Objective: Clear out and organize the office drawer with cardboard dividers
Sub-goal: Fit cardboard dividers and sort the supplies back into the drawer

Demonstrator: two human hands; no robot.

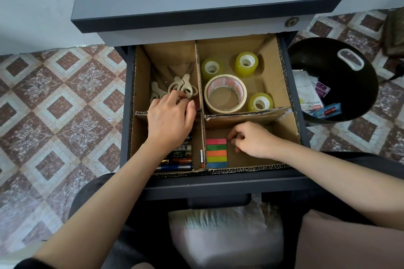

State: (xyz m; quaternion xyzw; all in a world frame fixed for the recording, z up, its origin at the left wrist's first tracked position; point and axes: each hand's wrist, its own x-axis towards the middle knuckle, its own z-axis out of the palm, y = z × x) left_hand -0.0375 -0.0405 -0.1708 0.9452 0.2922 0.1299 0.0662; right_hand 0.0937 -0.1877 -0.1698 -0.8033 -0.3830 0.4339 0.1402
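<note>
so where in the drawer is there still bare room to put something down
Best: the near-right compartment, bare cardboard between the sticky flags and the right wall, though the right hand sits there. Also the back of the far-left one behind the scissors, and a strip right of the tape rolls. Crowded: the batteries, with the left hand reaching over them.

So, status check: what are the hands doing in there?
Left hand on scissors, grip unclear. Right hand curled beside sticky flags. Drawer sorted into four compartments. Nothing blocking.
</note>
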